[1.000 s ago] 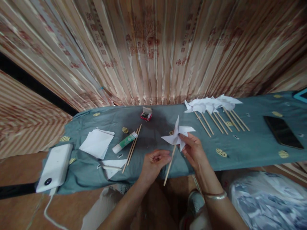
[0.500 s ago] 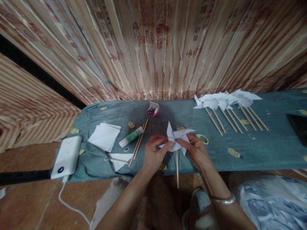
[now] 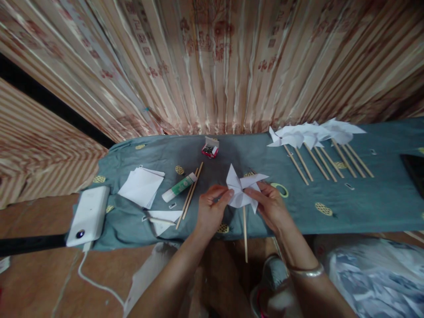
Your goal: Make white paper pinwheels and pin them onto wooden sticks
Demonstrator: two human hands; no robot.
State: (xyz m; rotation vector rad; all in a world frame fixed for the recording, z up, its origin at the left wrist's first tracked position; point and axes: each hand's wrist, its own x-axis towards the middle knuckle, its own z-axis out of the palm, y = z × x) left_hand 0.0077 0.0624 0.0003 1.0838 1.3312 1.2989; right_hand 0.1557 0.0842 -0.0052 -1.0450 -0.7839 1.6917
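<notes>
Between my hands is a white paper pinwheel (image 3: 237, 198), its wooden stick (image 3: 245, 234) pointing down past the table's front edge. My left hand (image 3: 212, 207) pinches the pinwheel's left blade between thumb and fingers. On the other side, my right hand (image 3: 270, 203) is closed on it, the thumb close to the centre and the fingers partly hidden behind the paper. Left of my hands lie two loose wooden sticks (image 3: 190, 196) and a green and white glue stick (image 3: 179, 187). Beyond them stands a small open red box (image 3: 210, 148) of dark pins or tacks.
A stack of white paper squares (image 3: 141, 187) and a folded paper piece (image 3: 162, 223) lie to the left, near a white power bank (image 3: 88, 215) with a cable. Several finished pinwheels (image 3: 304, 134) rest at the back right. A dark object (image 3: 414, 172) sits at the right edge.
My left thumb has drawn back left from the pinwheel's middle to its left blade. The right hand keeps its hold. The whole view has shifted slightly.
</notes>
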